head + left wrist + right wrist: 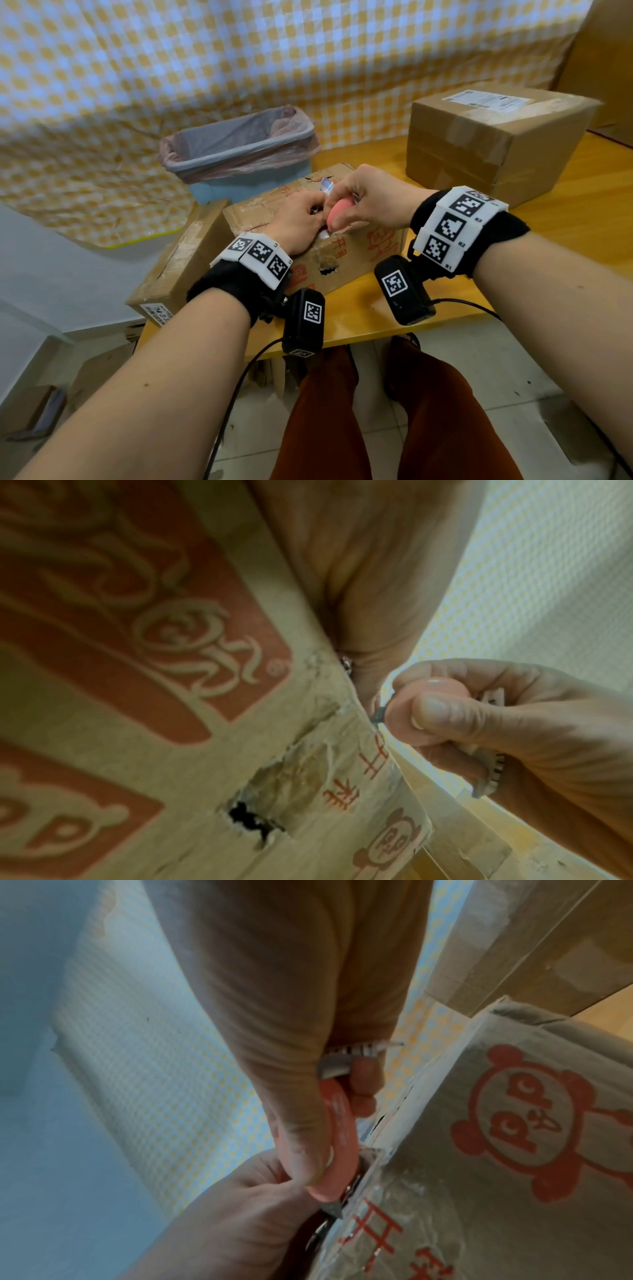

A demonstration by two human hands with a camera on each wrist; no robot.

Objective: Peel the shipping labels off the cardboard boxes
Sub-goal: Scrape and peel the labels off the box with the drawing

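The printed box sits at the tabletop's near edge. On its top, the right hand grips a pink cutter, fingers clenched around it. The left hand presses beside it; its fingers' state is unclear.

Both forearms are bare, and each wrist wears a black fabric band topped by a row of white blocks printed with black square markers; the right band's blocks read R1, R2, R3. At 6 o'clock of each wrist hangs a black camera box with its own marker and a black cable. Rust-brown trousers cover the legs.
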